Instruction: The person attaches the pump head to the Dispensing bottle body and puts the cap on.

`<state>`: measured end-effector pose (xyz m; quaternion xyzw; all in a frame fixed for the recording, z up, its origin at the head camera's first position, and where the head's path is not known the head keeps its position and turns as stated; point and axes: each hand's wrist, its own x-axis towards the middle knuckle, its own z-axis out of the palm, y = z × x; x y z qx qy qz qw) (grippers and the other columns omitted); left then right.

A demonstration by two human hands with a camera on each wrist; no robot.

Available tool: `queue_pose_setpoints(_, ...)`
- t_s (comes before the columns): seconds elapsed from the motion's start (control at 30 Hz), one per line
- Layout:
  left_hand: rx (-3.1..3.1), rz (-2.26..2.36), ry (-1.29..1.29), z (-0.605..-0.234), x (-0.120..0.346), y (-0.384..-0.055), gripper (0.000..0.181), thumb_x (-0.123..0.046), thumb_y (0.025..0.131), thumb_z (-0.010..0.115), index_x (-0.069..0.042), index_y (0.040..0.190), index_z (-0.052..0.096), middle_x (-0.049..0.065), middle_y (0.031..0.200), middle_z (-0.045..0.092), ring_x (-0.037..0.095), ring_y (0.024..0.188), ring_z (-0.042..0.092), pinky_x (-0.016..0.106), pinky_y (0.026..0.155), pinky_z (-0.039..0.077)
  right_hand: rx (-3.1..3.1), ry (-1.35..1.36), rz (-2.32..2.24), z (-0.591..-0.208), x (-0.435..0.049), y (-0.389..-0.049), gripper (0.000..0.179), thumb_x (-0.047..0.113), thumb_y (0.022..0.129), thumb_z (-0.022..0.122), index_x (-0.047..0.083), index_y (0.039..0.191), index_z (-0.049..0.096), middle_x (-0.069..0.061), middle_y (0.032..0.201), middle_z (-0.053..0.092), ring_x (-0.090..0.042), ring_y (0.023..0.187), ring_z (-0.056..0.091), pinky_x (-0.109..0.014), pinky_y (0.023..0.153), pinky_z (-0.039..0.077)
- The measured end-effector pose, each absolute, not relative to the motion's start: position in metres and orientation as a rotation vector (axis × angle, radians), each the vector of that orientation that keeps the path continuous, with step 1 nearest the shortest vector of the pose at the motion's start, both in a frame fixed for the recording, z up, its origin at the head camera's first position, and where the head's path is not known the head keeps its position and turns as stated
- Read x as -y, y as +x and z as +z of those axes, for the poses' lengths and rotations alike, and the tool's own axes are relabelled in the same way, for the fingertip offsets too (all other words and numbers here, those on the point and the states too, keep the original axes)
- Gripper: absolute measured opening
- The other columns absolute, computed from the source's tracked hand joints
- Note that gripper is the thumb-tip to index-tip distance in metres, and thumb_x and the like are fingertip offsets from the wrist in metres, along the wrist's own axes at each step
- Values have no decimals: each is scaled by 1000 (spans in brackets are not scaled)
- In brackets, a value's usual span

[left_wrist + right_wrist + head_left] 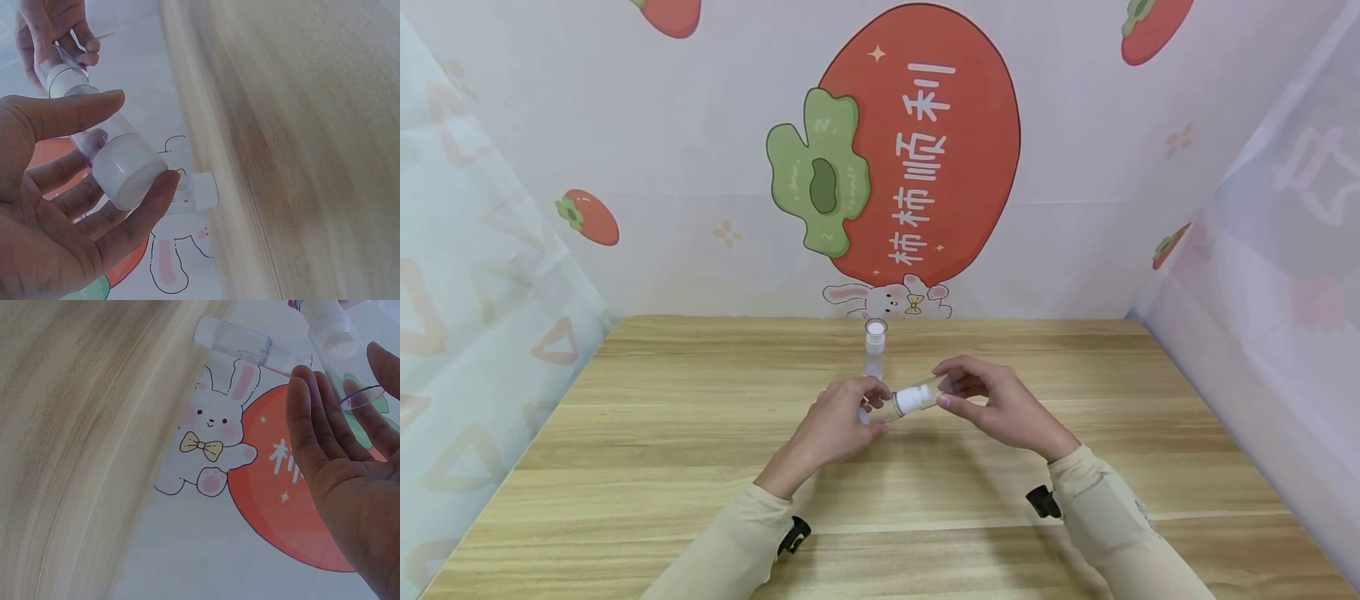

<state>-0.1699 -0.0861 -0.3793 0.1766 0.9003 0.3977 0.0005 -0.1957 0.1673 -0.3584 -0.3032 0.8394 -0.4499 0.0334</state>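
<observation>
My left hand [838,417] holds a slim clear pump bottle [913,398] by its lower end, tilted above the wooden table. In the left wrist view, the bottle's white base [129,172] sits between the thumb and fingers. A clear cap [331,353] covers the white pump end, and its round rim shows in the right wrist view. My right hand [1000,404] has thumb and fingers on either side of this cap, gripping its far end. A second capped bottle [875,343] with a white top stands upright just behind the left hand.
The wooden table [700,483] ends at a back wall sheet [700,125] printed with persimmons and a rabbit. Printed sheets also stand at both sides. A black wrist mount [793,535] sits under the left sleeve, and another black mount [1043,502] under the right.
</observation>
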Motion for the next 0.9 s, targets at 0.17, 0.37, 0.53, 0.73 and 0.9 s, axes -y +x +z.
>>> queue_pose_setpoints(0.17, -2825, 1255, 563, -378, 85, -170, 32, -4, 80, 84, -3, 109, 71, 14, 103, 71, 30, 94, 68, 47, 78, 54, -2573, -934, -1396, -358, -166, -195, 33, 11, 92, 75, 7, 123, 64, 0, 102, 69, -16, 94, 68, -34, 88, 56)
queue_pose_setpoints(0.37, -2828, 1247, 563, -377, 84, -170, 32, -4, 80, 84, -4, 109, 71, 13, 102, 71, 29, 94, 68, 47, 79, 54, -2559, -926, -1398, -360, -166, -196, 31, 12, 93, 75, 9, 123, 64, -1, 105, 68, -17, 95, 67, -34, 88, 56)
queue_pose_setpoints(0.53, -2843, 1228, 566, -377, 84, -170, 32, -5, 79, 85, -5, 108, 72, 12, 102, 71, 26, 94, 67, 48, 80, 54, -2544, -924, -1393, -361, -165, -195, 30, 13, 94, 73, 9, 123, 64, -2, 106, 68, -18, 96, 67, -36, 88, 56)
queue_pose_setpoints(0.73, -2846, 1221, 559, -376, 84, -169, 32, -5, 79, 85, -6, 108, 72, 12, 103, 72, 26, 94, 67, 47, 79, 54, -2530, -912, -1386, -361, -164, -195, 30, 14, 95, 73, 9, 123, 63, -2, 107, 68, -17, 97, 67, -36, 89, 56)
queue_pose_setpoints(0.9, -2856, 1205, 568, -375, 84, -169, 32, -5, 80, 85, -6, 109, 72, 11, 101, 71, 25, 90, 66, 43, 74, 54, -2535, -922, -1376, -363, -163, -195, 29, 15, 95, 72, 9, 122, 63, -2, 106, 68, -17, 97, 66, -37, 89, 56)
